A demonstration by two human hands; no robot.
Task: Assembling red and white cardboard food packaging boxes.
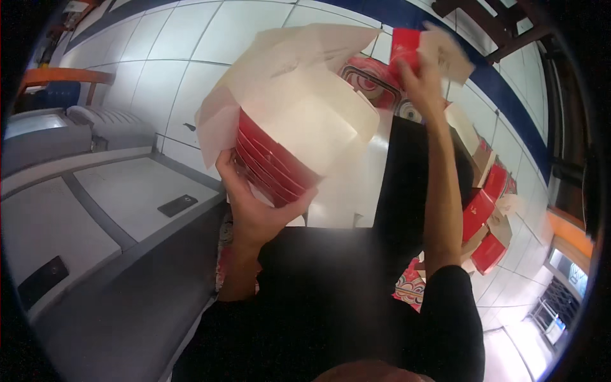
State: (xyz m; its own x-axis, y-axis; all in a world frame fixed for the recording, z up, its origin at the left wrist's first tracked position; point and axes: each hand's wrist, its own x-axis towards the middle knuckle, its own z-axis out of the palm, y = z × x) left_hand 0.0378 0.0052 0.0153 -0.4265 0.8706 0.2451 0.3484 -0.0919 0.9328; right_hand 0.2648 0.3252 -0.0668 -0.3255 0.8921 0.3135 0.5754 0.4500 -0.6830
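My left hand (254, 213) is wrapped around the near-left side of a thick stack of nested cardboard cartons (277, 159). Red outer walls show in layers, and pale flaps spread wide from the open top. Farther off to the right, my right hand (423, 89) grips a small carton (406, 48), red on one side with a brown-grey flap blurred by motion. That carton is held apart from the stack. Some of my right fingers are hidden behind it.
At left stands a grey-white chest (127, 204) with dark recessed handles. Several red and brown cartons (480, 213) lie in a loose row on the white tiled floor (191, 38) at right. Red patterned packaging (369, 83) lies behind the stack. Dark wooden furniture (509, 32) stands at the far right.
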